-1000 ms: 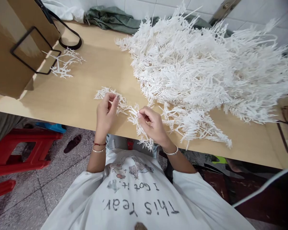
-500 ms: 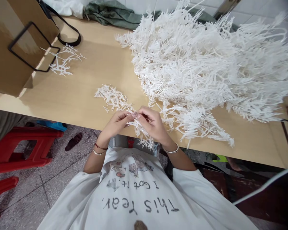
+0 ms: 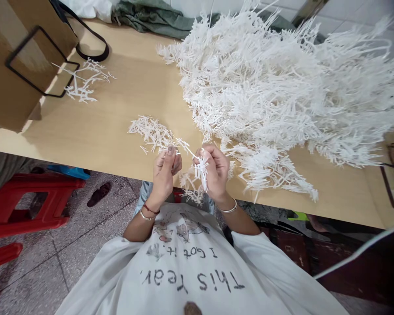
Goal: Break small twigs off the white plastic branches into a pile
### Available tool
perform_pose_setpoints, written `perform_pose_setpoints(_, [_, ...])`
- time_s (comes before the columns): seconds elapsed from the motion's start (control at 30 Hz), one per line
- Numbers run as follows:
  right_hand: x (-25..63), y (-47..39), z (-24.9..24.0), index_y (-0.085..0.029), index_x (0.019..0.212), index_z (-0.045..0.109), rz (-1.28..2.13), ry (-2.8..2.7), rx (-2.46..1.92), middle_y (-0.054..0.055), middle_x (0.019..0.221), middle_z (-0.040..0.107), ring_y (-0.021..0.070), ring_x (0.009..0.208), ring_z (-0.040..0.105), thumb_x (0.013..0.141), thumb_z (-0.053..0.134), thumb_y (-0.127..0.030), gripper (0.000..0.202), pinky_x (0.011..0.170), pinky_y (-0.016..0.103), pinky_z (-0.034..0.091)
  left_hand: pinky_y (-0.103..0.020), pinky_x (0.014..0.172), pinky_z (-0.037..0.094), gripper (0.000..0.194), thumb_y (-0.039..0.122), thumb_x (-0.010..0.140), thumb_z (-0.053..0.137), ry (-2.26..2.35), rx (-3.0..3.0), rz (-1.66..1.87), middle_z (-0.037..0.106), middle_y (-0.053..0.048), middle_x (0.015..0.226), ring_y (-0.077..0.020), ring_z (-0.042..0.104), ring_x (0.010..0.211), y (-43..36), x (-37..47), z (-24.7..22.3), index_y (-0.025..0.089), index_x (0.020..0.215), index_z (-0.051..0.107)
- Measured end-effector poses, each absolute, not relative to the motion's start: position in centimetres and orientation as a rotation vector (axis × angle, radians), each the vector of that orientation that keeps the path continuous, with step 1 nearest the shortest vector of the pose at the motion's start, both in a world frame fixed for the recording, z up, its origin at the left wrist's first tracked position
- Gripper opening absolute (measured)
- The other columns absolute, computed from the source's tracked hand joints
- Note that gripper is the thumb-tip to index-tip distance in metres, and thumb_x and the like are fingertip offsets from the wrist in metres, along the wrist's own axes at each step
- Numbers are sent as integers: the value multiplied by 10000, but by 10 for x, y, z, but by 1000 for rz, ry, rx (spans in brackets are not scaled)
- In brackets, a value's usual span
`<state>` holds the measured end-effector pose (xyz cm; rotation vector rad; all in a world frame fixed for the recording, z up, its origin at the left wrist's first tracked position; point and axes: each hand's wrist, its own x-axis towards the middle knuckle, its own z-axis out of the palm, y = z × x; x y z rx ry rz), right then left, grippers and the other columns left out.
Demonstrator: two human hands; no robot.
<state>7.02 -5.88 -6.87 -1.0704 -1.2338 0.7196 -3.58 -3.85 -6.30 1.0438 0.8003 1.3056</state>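
Note:
At the table's near edge, my right hand (image 3: pixel 216 169) is closed round a white branched plastic sprig (image 3: pixel 202 168), whose thin tips hang over the fingers. My left hand (image 3: pixel 166 171) is a short way to the left, thumb pressed on curled fingers; what it holds, if anything, is hidden. Just beyond it lies a small heap of short white bits (image 3: pixel 153 132). More white sprigs (image 3: pixel 193 194) hang at the table edge between the hands. A large pile of white branched sprigs (image 3: pixel 269 87) covers the right side of the table.
A cardboard box (image 3: pixel 16 96) with a black wire frame (image 3: pixel 9 65) stands at the left, beside a few bare white branches (image 3: pixel 87 83) and a black strap (image 3: pixel 100 57). Dark green cloth (image 3: pixel 151 17) lies along the back. Red stools (image 3: pixel 36 205) stand on the floor at left.
My hands, together before, have moved apart. The left is now closed on its own to the left; the right has the white sprig.

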Motion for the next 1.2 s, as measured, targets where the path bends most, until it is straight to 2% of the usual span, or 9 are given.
perform_pose_setpoints(0.3, [78, -52, -60, -195, 666, 391, 465, -1481, -1181, -36, 631, 340, 85, 564, 335, 883, 501, -227, 245, 538, 252, 307, -279, 505, 166, 464, 497, 786, 582, 1613, 1764, 1146, 345, 34, 469, -92, 296, 479, 8, -87, -62, 171, 499, 420])
perform_pose_setpoints(0.5, [78, -50, -62, -190, 672, 417, 456, -1514, -1208, -42, 634, 356, 83, 580, 354, 833, 579, -227, 231, 552, 247, 314, -269, 518, 192, 372, 442, 864, 481, 1707, 1805, 1119, 508, -5, 511, -131, 398, 499, 22, -90, -71, 188, 614, 592])
perform_pose_setpoints(0.6, [78, -49, -61, -186, 679, 427, 479, -1511, -1209, -47, 634, 350, 78, 577, 351, 818, 602, -225, 227, 554, 241, 312, -255, 525, 225, 253, 418, 829, 553, 1676, 1790, 1190, 541, 8, 578, -112, 409, 510, 16, -87, -67, 196, 729, 623])
perform_pose_setpoints(0.7, [78, -49, -61, -181, 686, 429, 537, -1495, -1204, -48, 641, 350, 73, 578, 342, 817, 609, -213, 225, 556, 237, 308, -244, 521, 261, 315, 460, 867, 476, 1401, 1753, 1258, 489, 23, 570, -96, 396, 506, 0, -81, -59, 191, 771, 608])
perform_pose_setpoints(0.8, [77, -48, -59, -180, 686, 431, 589, -1493, -1198, -49, 637, 348, 73, 581, 338, 822, 606, -217, 225, 555, 234, 305, -248, 507, 255, 367, 457, 888, 431, 1072, 1841, 1137, 406, 32, 545, -90, 366, 508, -18, -74, -55, 175, 680, 540])
perform_pose_setpoints(0.9, [77, -48, -55, -178, 688, 449, 618, -1515, -1199, -44, 632, 359, 76, 575, 345, 863, 555, -242, 214, 551, 235, 307, -253, 497, 243, 381, 399, 867, 503, 985, 1897, 1067, 354, 41, 521, -78, 328, 496, -26, -69, -61, 164, 573, 443])
perform_pose_setpoints(1.03, [78, -49, -51, -169, 781, 548, 658, -1608, -1153, -8, 699, 468, 88, 644, 436, 926, 440, -255, 200, 606, 243, 346, -247, 481, 263, 428, 378, 909, 425, 899, 1755, 1047, 345, 37, 503, -74, 325, 486, -25, -69, -69, 165, 540, 377])
perform_pose_setpoints(1.1, [80, -50, -50, -170, 855, 579, 731, -1651, -1112, -14, 707, 463, 87, 647, 430, 882, 531, -283, 126, 596, 236, 342, -247, 466, 246, 441, 378, 912, 420, 877, 1729, 1066, 307, 40, 495, -73, 292, 474, -25, -69, -70, 168, 533, 337])
perform_pose_setpoints(1.2, [83, -52, -50, -172, 895, 569, 883, -1653, -1106, -55, 638, 348, 75, 575, 338, 772, 675, -318, 218, 524, 217, 289, -250, 481, 256, 444, 346, 916, 422, 906, 1795, 1175, 310, 35, 501, -78, 299, 486, -30, -67, -65, 169, 522, 321])
